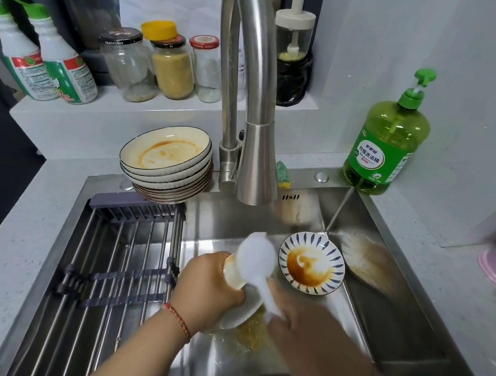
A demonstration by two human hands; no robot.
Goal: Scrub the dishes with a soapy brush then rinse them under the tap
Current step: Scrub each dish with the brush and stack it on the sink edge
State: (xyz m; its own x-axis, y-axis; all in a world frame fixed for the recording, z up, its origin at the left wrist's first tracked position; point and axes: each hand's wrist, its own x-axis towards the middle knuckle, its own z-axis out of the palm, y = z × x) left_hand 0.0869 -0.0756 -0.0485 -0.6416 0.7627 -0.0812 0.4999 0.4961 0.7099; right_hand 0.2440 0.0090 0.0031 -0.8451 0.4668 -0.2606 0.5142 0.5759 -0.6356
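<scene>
A: How far had we got with the dishes?

B: Barely started, by our reckoning. Our left hand (208,289) curled round one small dish (235,272) held over the near middle of the sink (392,335), and our right hand (304,321) was wrapped round the handle of the white brush (260,256), its head pressed against that dish. The right hand was blurred, but its grip on the handle was plain enough.

A: And the rest?

B: A blue-striped bowl (312,264) lay in the sink just right of the brush, brown sauce pooled in it. A stack of plates (166,164) waited on the far left rim, the top one smeared orange.

A: Any rinsing?

B: No stream showed at the tap (254,164), and the rack (120,266) on the left held nothing we could see. So we judged that nearly everything remained.
</scene>
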